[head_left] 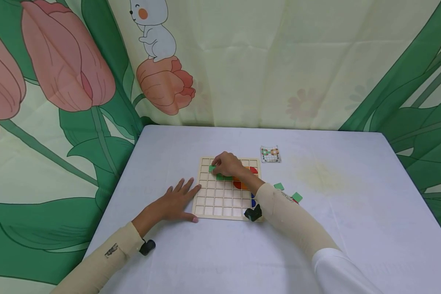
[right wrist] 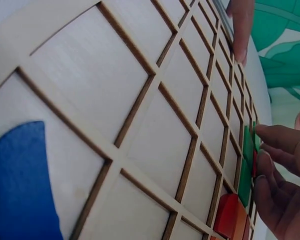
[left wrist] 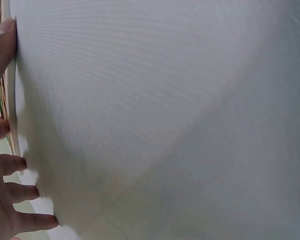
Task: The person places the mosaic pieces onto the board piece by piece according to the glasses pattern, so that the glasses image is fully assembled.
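A wooden grid board (head_left: pixel 214 202) lies on the white table. Over its upper left part, my right hand (head_left: pixel 228 164) pinches a small green square tile (head_left: pixel 211 168) at one of the cells. In the right wrist view, thumb and fingers (right wrist: pixel 275 137) meet at the board's far side beside green tiles (right wrist: pixel 245 172). Red and orange pieces (head_left: pixel 237 185) sit in nearby cells, partly hidden by my right wrist. Blue pieces (head_left: pixel 253 200) fill cells at the lower right. My left hand (head_left: pixel 174 203) lies spread at the board's left edge, its fingertips touching the rim.
A small printed pattern card (head_left: pixel 270 154) lies beyond the board's upper right corner. Loose green tiles (head_left: pixel 297 197) and a red piece lie right of the board, close to my right forearm. Behind the table hangs a curtain (head_left: pixel 242 81) with flowers and a white animal.
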